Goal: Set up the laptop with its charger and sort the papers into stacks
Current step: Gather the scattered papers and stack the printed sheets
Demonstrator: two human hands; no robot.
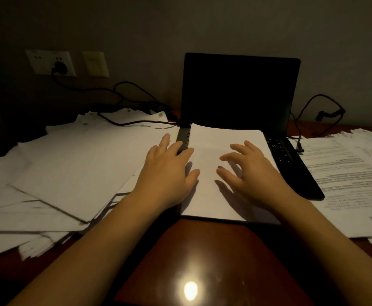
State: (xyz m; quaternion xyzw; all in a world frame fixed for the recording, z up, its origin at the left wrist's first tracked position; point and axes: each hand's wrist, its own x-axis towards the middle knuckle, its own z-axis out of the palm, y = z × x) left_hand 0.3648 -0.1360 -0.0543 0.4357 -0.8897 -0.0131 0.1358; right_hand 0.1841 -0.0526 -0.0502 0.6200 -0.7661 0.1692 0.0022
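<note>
Dim desk (213,250) strewn with papers (81,162), sheet (213,140) lay over laptop (240,91) (screen dark), left hand (169,171) and right hand (253,171) spread over it, grasping nothing.

Open dark laptop (240,91) under white paper stack (224,140)

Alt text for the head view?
A person's left hand and right hand lie open over a white sheet covering most of the keyboard of an open, dark-screened laptop. Loose papers spread over the wooden desk on both sides; a black cable runs from a wall socket toward the laptop.
</note>
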